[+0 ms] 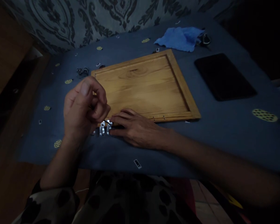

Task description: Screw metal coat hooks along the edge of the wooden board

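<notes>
A framed wooden panel (140, 84) lies flat on the cloth-covered table in front of me. At its near edge, towards the left, sits a shiny metal fitting (105, 127) with curved arms, its exact kind unclear. My left hand (85, 105) is raised above the panel's near left corner, fingers curled in and thumb on top. Whatever it pinches, if anything, is hidden. My right hand (140, 127) rests along the near edge with fingers stretched out, their tips beside the metal fitting. Part of the fitting is covered by my hands.
Small dark holes show in the panel's near edge. Behind the panel's left corner lies a small heap of metal pieces (82, 71). A blue cloth (180, 38) is at the back right, beside a dark shiny object (205, 39). A black tablet-like slab (224, 76) lies right of the panel.
</notes>
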